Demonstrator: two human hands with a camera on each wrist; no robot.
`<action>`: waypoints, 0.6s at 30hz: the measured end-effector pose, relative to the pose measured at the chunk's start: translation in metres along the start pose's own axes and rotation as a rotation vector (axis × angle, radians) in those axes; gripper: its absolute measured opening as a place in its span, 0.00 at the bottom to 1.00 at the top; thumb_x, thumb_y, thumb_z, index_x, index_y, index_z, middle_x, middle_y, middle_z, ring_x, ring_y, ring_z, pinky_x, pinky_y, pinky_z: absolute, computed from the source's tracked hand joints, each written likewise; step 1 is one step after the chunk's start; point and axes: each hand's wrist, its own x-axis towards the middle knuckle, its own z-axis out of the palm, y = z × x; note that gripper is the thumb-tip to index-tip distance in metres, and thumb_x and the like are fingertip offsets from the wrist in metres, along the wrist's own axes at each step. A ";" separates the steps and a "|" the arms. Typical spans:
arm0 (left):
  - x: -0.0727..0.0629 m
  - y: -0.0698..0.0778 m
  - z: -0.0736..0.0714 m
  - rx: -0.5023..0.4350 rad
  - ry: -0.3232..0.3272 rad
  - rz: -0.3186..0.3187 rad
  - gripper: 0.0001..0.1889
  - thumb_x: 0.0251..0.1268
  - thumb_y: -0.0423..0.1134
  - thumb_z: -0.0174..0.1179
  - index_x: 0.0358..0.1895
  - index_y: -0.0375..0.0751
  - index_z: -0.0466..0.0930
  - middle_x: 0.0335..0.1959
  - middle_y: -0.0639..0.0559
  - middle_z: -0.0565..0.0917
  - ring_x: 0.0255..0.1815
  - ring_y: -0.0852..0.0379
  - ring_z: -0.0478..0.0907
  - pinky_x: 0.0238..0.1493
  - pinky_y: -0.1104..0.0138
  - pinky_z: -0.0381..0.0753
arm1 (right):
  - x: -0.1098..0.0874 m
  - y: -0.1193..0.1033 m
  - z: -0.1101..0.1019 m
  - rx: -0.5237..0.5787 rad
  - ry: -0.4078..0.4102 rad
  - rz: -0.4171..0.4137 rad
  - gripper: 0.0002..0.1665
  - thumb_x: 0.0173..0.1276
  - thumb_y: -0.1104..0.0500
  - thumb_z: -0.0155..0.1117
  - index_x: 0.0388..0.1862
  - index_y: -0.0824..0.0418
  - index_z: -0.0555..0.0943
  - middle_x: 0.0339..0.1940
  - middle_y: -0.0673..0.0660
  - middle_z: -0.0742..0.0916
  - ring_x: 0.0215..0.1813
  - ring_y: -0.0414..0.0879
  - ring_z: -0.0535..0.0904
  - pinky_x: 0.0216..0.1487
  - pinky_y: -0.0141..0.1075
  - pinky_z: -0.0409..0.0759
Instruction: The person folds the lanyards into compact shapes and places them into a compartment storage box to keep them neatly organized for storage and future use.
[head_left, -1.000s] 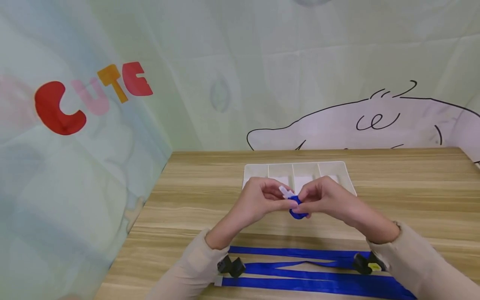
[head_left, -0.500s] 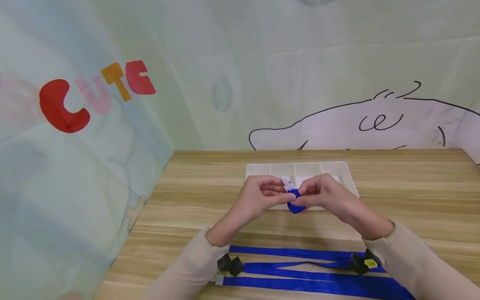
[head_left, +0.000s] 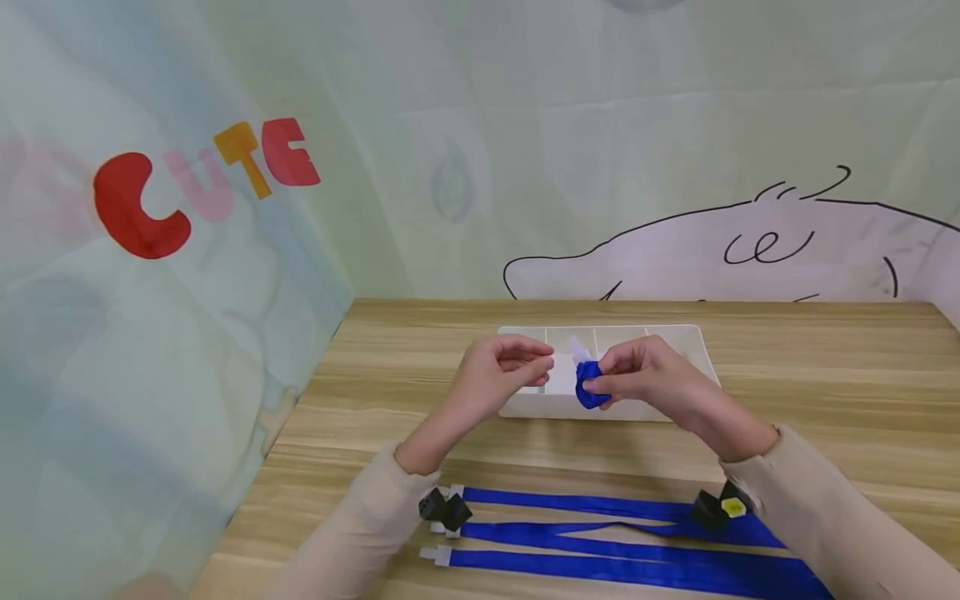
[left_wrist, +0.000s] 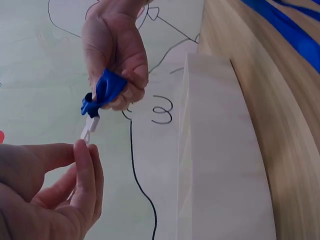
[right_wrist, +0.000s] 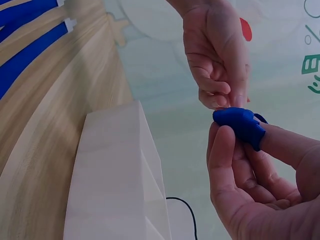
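Note:
A blue lanyard [head_left: 592,386], bunched into a small roll with a white plastic clip [head_left: 578,350] sticking up from it, is in my right hand [head_left: 654,383]. Thumb and fingers pinch the blue roll in front of the tray. My left hand [head_left: 501,377] is just left of the clip in the head view, its fingers bent loosely and thumb near the index finger, with a gap to the lanyard. In the left wrist view the clip [left_wrist: 91,125] points down at the left fingertips and overlaps them. From the right wrist, the blue roll [right_wrist: 240,125] hides the clip.
A white tray [head_left: 592,407] with several compartments stands behind the hands. Several blue lanyards [head_left: 585,569] with white clips lie flat across the near side of the wooden table [head_left: 390,358]. A printed cloth [head_left: 405,183] hangs behind and left.
My left hand has let go of the lanyard and moved left. The right hand keeps its pinch and has risen slightly, with the roll now over the tray's front wall in the head view.

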 end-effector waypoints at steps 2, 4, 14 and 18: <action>0.001 -0.002 -0.005 0.057 0.041 0.011 0.10 0.66 0.34 0.66 0.46 0.31 0.85 0.39 0.45 0.88 0.35 0.53 0.87 0.40 0.64 0.86 | 0.002 -0.001 -0.001 0.013 0.003 0.002 0.07 0.68 0.67 0.67 0.34 0.73 0.83 0.32 0.59 0.89 0.32 0.47 0.86 0.43 0.39 0.86; 0.002 -0.005 -0.010 0.117 0.084 0.022 0.09 0.66 0.35 0.67 0.45 0.33 0.86 0.37 0.47 0.88 0.33 0.55 0.86 0.38 0.66 0.85 | 0.005 -0.002 -0.001 0.035 0.006 0.009 0.06 0.68 0.68 0.67 0.33 0.72 0.83 0.32 0.59 0.89 0.31 0.46 0.86 0.43 0.39 0.85; 0.012 -0.022 -0.027 0.246 0.232 0.021 0.10 0.63 0.32 0.68 0.45 0.32 0.85 0.37 0.46 0.86 0.39 0.52 0.84 0.43 0.65 0.84 | 0.021 -0.006 0.000 0.076 0.041 0.046 0.03 0.68 0.70 0.66 0.35 0.71 0.82 0.36 0.62 0.88 0.36 0.50 0.86 0.44 0.41 0.86; 0.016 -0.029 -0.032 0.262 0.235 -0.010 0.13 0.63 0.31 0.68 0.49 0.30 0.83 0.41 0.43 0.85 0.43 0.48 0.83 0.46 0.63 0.84 | 0.026 -0.006 0.001 0.086 0.064 0.061 0.06 0.68 0.69 0.66 0.38 0.75 0.80 0.37 0.61 0.88 0.36 0.50 0.86 0.44 0.41 0.86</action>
